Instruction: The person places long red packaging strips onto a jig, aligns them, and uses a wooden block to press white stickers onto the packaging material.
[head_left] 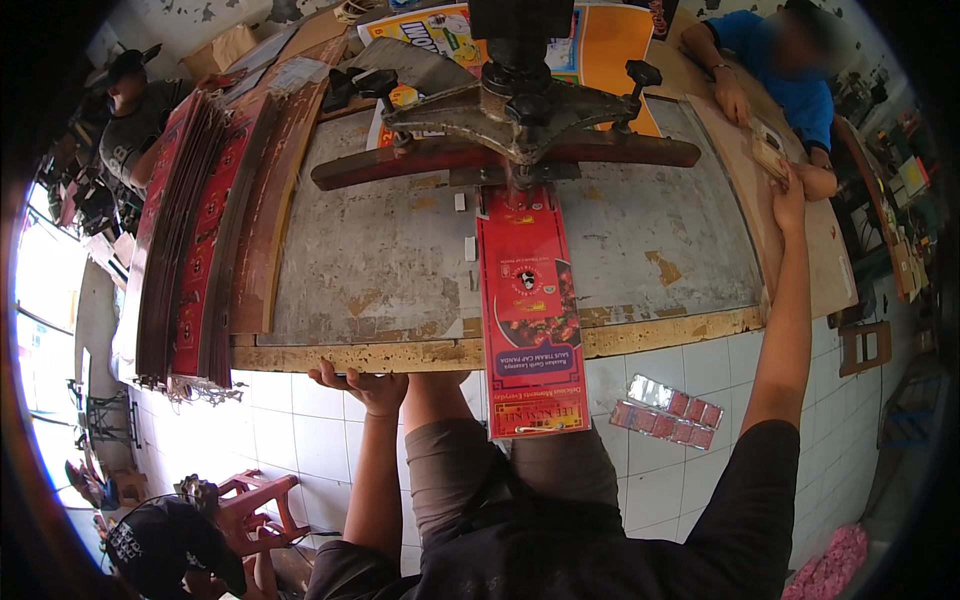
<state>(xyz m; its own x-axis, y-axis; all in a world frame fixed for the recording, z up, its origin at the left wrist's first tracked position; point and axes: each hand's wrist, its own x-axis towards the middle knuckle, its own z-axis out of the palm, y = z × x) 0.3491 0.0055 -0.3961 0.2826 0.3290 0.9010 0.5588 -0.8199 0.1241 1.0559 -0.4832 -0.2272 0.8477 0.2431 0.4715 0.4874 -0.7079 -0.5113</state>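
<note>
A long red printed strip [528, 300] with a glossy face lies under the metal press head [522, 125]. Its lower end hangs past the worn wooden front edge of the table. My left hand [360, 385] is just below that edge, fingers spread and touching or close to the wood; it holds nothing I can see. Far to the right, my outstretched right hand [787, 200] has its fingers on a small tan box-like block [769, 150]. A co-worker's hand [733, 97] is beside the block, and the co-worker's other arm lies behind it.
Stacked red printed strips [205, 240] stand on the left. Two small white pieces [470, 248] lie beside the centre strip. Printed sheets [610, 50] lie behind the press. Clear-covered packs [668, 410] rest on the tiled floor, near a red stool [258, 510]. Other people are at left.
</note>
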